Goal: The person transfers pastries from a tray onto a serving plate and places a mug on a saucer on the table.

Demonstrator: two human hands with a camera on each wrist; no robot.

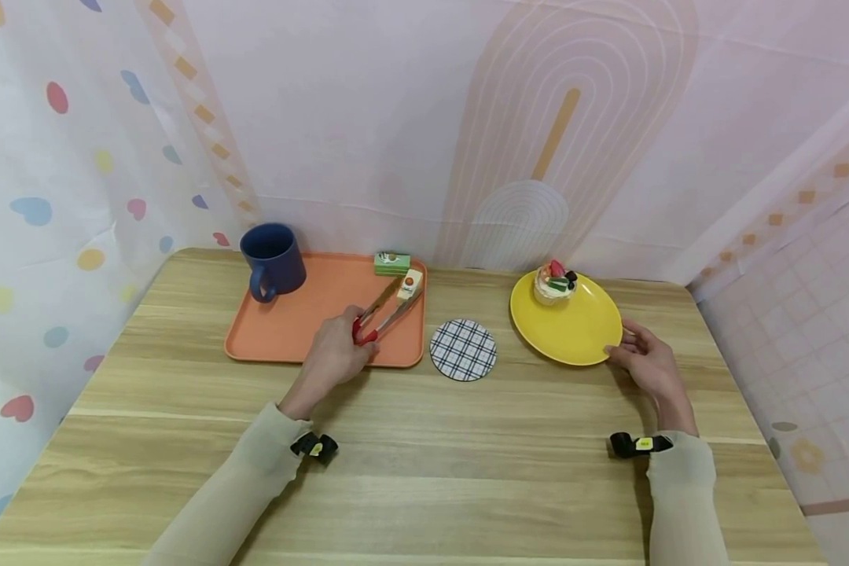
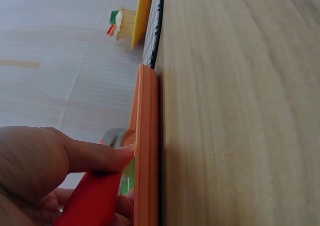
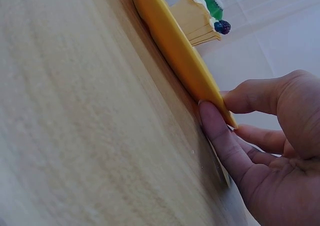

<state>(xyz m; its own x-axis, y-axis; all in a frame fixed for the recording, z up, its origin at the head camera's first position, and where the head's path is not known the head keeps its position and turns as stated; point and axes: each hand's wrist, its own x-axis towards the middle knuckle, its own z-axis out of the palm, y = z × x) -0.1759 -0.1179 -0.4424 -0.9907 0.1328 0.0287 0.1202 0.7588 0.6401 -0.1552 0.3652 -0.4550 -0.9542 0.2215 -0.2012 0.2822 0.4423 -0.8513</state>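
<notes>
My left hand [image 1: 335, 350] grips a pair of tongs with red handles [image 2: 92, 198] over the front right of an orange tray [image 1: 283, 334]. The tongs' metal arms reach toward a small pale cake slice [image 1: 411, 281], one on each side of it; whether they touch it I cannot tell. Just behind lies a green cake slice [image 1: 392, 267] at the tray's back edge. My right hand [image 1: 649, 363] pinches the near right rim of a yellow plate [image 1: 573, 330], thumb and fingers on either side. A fruit-topped cupcake [image 1: 553, 287] sits at the plate's back left.
A dark blue mug [image 1: 283, 267] stands at the tray's back left corner. Between tray and plate, a round checked coaster [image 1: 463, 350] lies on the wooden table [image 1: 481, 472]. A patterned cloth backdrop [image 1: 368, 141] rises behind the table's far edge.
</notes>
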